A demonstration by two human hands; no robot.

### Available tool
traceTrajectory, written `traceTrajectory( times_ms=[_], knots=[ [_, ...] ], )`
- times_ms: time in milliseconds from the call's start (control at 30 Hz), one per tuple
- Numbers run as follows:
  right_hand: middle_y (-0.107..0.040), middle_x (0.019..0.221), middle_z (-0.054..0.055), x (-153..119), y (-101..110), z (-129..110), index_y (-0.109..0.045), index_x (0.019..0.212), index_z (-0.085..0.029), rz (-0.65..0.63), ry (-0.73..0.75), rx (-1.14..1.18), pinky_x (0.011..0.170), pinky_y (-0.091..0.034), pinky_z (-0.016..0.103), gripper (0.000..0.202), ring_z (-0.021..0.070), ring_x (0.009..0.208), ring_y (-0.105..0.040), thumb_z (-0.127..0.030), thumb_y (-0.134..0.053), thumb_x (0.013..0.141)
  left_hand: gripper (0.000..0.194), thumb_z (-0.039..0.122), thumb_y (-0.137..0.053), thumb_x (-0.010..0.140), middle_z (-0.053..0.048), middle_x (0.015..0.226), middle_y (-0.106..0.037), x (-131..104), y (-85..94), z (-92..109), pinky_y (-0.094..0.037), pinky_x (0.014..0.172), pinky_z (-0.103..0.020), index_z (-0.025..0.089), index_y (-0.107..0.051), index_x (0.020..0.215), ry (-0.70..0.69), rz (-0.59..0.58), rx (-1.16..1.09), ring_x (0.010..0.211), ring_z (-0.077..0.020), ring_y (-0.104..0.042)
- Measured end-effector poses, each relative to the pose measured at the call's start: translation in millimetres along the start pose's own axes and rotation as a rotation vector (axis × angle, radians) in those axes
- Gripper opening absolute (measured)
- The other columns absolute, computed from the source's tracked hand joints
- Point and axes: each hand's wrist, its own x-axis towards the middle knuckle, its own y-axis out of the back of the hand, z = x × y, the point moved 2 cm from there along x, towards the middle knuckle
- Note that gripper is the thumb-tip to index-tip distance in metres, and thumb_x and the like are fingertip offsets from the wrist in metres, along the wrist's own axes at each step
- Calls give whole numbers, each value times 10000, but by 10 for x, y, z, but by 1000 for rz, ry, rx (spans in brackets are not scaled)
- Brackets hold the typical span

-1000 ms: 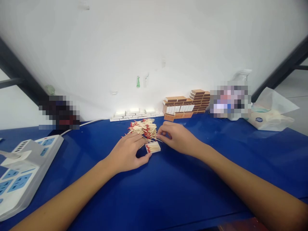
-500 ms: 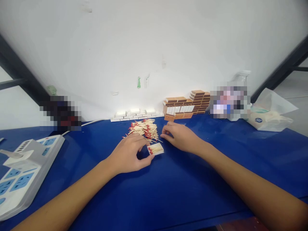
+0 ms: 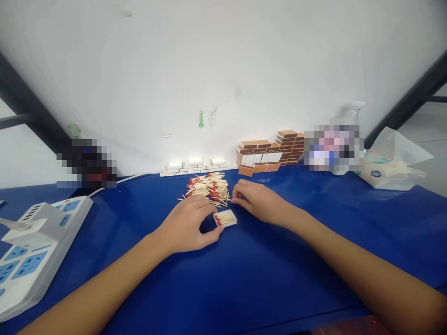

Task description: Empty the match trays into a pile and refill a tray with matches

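Note:
A small white matchbox tray with several red-headed matches in it rests on the blue table. My left hand grips the tray's left end between thumb and fingers. Just behind the tray lies a loose pile of matches, partly hidden by my left hand's fingers. At the pile's right edge is my right hand, its thumb and fingers closed together; whatever they pinch, if anything, is too small to make out.
White trays stand in low rows against the wall, beside stacked brown matchboxes. A power strip lies at the left on the blue table. A tissue pack is at the right.
My right hand has shifted slightly left, closer to the match pile. My left hand still grips the tray, nearly unmoved.

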Motion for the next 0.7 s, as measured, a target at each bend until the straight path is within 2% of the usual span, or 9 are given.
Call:
traceTrajectory(
  times_ms=[100, 200, 367, 500, 700],
  knots=[
    [-613, 951, 41, -5, 114, -21, -608, 916, -191, 46, 32, 45, 734, -410, 290, 112, 170, 825, -578, -237, -593, 1017, 216, 383, -637, 922, -51, 863, -688, -3, -8, -19, -499, 768, -363, 181, -693, 979, 35, -6, 43, 806, -215, -620],
    [-608, 952, 37, -29, 184, -98, -620, 925, -192, 50, 128, 145, 743, -423, 281, 108, 162, 834, -570, -247, -600, 1015, 236, 391, -627, 931, -58, 880, -692, -2, -25, -45, -504, 786, -376, 185, -701, 1019, 72, -12, 83, 837, -230, -627],
    [-601, 986, 42, -76, 114, -211, -649, 946, -187, -46, 225, 200, 727, -424, 269, 85, 148, 819, -562, -209, -596, 1009, 262, 402, -616, 941, -61, 889, -696, 1, -36, -62, -512, 792, -382, 176, -706, 1037, 92, -13, 96, 844, -233, -627],
    [-607, 1016, 46, -94, 48, -220, -659, 974, -184, -48, 232, 170, 727, -426, 275, 63, 143, 814, -572, -199, -604, 1002, 250, 391, -615, 941, -60, 893, -696, -4, -29, -49, -513, 787, -375, 175, -706, 1030, 74, 0, 95, 830, -224, -626],
    [-612, 1001, 39, -94, 60, -209, -680, 972, -187, -72, 214, 182, 734, -437, 278, 45, 144, 824, -577, -182, -636, 981, 242, 392, -621, 940, -58, 880, -693, -3, -31, -51, -506, 762, -371, 178, -705, 1013, 69, 1, 83, 818, -223, -623]
  ],
)
